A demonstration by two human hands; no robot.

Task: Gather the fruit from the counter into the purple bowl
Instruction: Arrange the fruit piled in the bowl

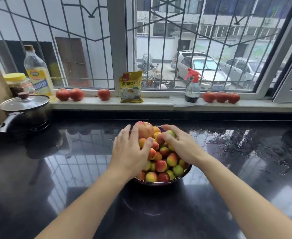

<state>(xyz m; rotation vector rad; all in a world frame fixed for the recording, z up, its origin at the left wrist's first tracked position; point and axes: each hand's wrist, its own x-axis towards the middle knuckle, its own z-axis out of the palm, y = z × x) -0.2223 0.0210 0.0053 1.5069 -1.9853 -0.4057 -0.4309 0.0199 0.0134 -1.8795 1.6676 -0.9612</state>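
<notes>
Task looks nearly done, judging by what lies where. The purple bowl [185, 175] sits mid-counter, toward the near edge, heaped well above its rim w/ small red-yellow-green fruit [160, 165], prob. apricots or small plums; can't say which. Only a sliver of purple shows at the far rim; the near rim reads dark and shiny. One bigger peach [144, 131] rides on top of the heap at the bowl's far left side.

Left hand [130, 150] lies over the left side of the heap, fingers spread and curved, fingertips up against the peach, thumb pressing the small fruit just below it. It cups rather than pinches, steadying the peach or settling it in place. Right hand [180, 144] lies over the far right part of the heap, fingers loosely spread and flat on the fruit, tips covering a greenish one. Can't tell if it actually holds anything under the palm.

Black counter [55, 169] around the bowl: no loose fruit visible anywhere, left, right or in front of the bowl. Just water streaks to the bowl's right. So gathering seems finished bar settling the pile.

Behind the bowl, on the windowsill [159, 102], six tomatoes [103, 94] in three clusters; not on the counter, so prob. outside the task. Main risk now: the heap is tall, and the peach could roll off when the hands lift.
</notes>
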